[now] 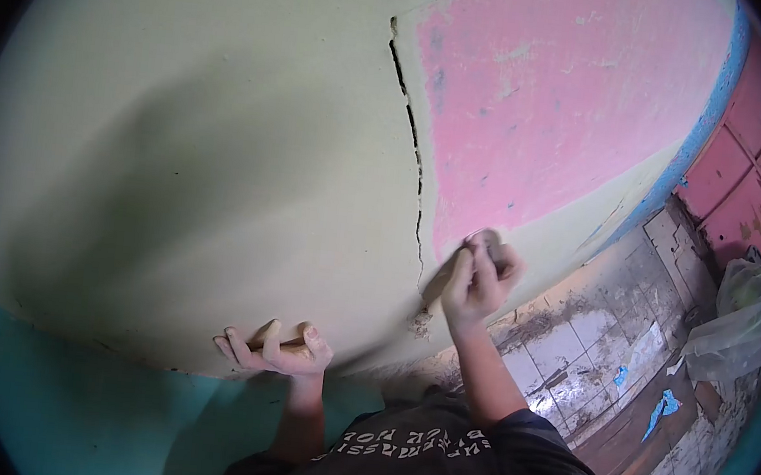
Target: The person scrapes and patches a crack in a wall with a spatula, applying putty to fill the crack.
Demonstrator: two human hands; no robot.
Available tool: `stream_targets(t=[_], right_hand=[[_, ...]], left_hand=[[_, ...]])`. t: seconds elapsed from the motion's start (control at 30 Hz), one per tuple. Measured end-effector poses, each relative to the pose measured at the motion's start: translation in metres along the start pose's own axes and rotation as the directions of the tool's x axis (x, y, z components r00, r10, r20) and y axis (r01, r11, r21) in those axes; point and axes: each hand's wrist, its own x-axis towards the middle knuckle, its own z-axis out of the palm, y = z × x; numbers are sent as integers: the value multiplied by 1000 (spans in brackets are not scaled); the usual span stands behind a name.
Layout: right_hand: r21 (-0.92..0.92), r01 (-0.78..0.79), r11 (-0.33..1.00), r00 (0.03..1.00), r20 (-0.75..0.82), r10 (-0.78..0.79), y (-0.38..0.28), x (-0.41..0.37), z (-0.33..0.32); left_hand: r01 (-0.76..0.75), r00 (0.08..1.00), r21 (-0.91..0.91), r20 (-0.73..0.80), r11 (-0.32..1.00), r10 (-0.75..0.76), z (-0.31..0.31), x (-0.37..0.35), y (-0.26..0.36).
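My left hand (278, 352) is palm up, low in front of the cream wall (253, 134). Its dusty fingers are loosely curled and apart, and I make out nothing held in them. My right hand (481, 279) is closed, with bent fingers at the lower left corner of the pink patch (557, 117). Its fingertips are at the wall and slightly blurred; whatever they pinch is hidden. To the left of the pink patch, a long dark crack (415, 140) runs down the wall toward this hand. A small crumbled spot (422, 325) lies just below the crack.
Dirty white floor tiles (592, 322) with rubble lie at the right. A clear plastic bag (743, 323) stands near a pink panelled surface (759, 164). Blue scraps (662, 411) lie beside a brown strip (632, 436). A teal surface (45, 388) is at lower left.
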Motion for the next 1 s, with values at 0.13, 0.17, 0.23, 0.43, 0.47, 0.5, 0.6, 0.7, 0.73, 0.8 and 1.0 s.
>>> stream_targets(t=[0.13,0.17,0.23,0.43,0.47,0.5,0.6,0.7,0.73,0.8,1.0], right_hand=[[-14,264,964,956,140,-259,-3,1,-7],[21,162,986,984,74,-164,-4,1,-3],[5,160,987,982,99,-159,-12,3,-3],[23,48,999,999,-9,-48,0,3,2],[11,57,998,998,6,-57,2,0,0],[1,66,998,998,20,-66,1,0,-2],[-92,401,911,895,249,-369,-14,8,-17],[38,-105,994,991,-83,108,7,6,-1],[20,8,1000,1000,-10,-8,2,3,-2],[-54,273,961,947,188,-259,-20,10,-14],[-4,145,989,989,26,-145,6,-7,1]], left_hand=[[1,1000,4,7,1000,-1,0,5,7],[-8,1000,28,13,1000,7,-1,7,7],[2,1000,26,5,1000,-2,0,7,7],[11,1000,-11,9,1000,-11,0,3,4],[19,1000,-21,6,1000,-18,1,2,4],[24,1000,-28,4,999,-24,0,1,3],[33,999,-55,13,998,-32,1,-1,2],[49,999,-57,14,997,-48,0,-7,0],[55,998,-70,-2,996,-55,3,-11,-1],[56,998,-77,-2,995,-56,3,-9,2],[12,1000,-24,13,1000,-12,-1,5,8]])
